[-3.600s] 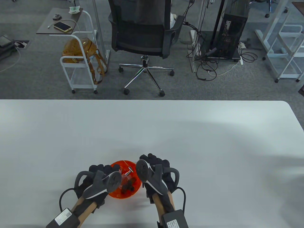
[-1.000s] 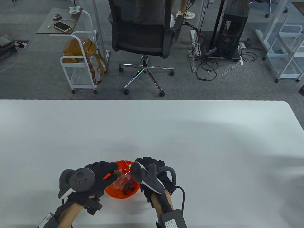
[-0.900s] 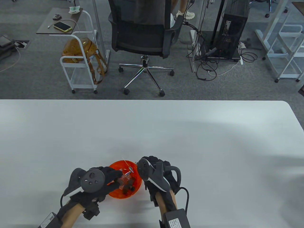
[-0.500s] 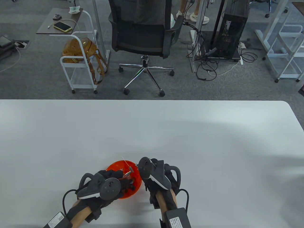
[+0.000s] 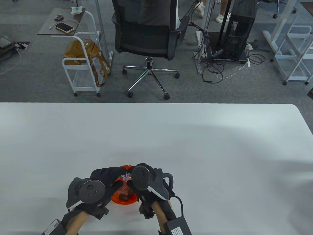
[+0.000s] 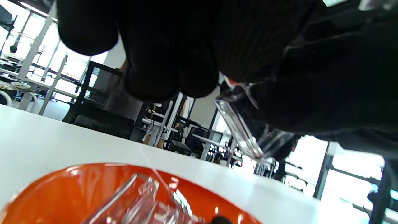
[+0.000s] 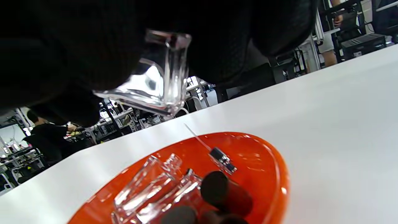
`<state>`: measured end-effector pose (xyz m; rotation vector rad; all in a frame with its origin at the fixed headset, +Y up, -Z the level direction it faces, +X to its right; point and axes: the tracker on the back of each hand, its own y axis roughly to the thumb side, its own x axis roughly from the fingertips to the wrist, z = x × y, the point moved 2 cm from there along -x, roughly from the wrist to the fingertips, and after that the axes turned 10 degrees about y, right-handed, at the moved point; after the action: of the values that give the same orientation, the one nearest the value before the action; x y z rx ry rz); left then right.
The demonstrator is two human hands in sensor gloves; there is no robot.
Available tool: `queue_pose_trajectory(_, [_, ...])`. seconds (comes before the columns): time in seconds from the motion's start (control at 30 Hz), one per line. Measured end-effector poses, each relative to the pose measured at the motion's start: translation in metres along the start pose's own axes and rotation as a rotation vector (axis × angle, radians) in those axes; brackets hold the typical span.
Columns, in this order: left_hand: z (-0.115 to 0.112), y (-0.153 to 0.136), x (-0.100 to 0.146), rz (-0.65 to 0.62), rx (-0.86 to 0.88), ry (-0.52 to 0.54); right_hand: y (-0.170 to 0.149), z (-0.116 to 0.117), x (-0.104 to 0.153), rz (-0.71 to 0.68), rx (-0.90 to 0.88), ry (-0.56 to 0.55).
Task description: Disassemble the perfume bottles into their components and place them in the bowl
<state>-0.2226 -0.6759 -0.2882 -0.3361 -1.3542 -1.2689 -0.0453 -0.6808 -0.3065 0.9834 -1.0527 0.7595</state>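
Note:
Both gloved hands meet above the orange bowl point(image 5: 122, 201) near the table's front edge. Between them hangs a clear glass perfume bottle point(image 5: 126, 180). My left hand point(image 5: 110, 173) curls its fingers onto it from the left. From the right, my right hand point(image 5: 154, 175) grips it; its tracker hides its fingers in the table view. In the right wrist view the bottle point(image 7: 155, 84) hangs well above the bowl point(image 7: 279, 174). Inside lie empty clear bottles point(image 7: 149, 183), dark caps point(image 7: 225, 191) and a spray pump point(image 7: 222, 159) with its thin tube. The left wrist view shows the bottle point(image 6: 239, 127) under the gloves.
The white table point(image 5: 171, 137) spreads wide behind and to both sides of the bowl. Beyond its far edge stand an office chair point(image 5: 149, 36), a white cart point(image 5: 80, 61) with a brown bag, and a computer tower point(image 5: 238, 29) with cables.
Half a second ago my left hand reached into the bowl and my right hand stood beside it. Now both hands have come together over the bowl with a clear bottle lifted between them.

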Motion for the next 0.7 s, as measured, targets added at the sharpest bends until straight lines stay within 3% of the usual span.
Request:
queue_pose_trajectory(0.2, [-0.0007,-0.0089,0.0011,0.054,-0.001,-0.018,0.0091,0.001,0.0027,-0.032,0.053,-0.027])
queue_pose_trajectory(0.3, [-0.0014,-0.0097,-0.0009,0.027,0.112,-0.084,0.0099,0.0004,0.0029,-0.019,0.124,-0.054])
queue_pose_trajectory(0.57, [-0.0003,-0.0123,0.0011,0.043,0.039,-0.048,0.0109,-0.0013,0.0044,-0.047,0.085,-0.037])
queue_pose_trajectory(0.7, [0.0015,-0.0121,-0.0003,0.028,0.11,-0.074,0.0106,-0.0008,0.0043,-0.045,0.087,-0.034])
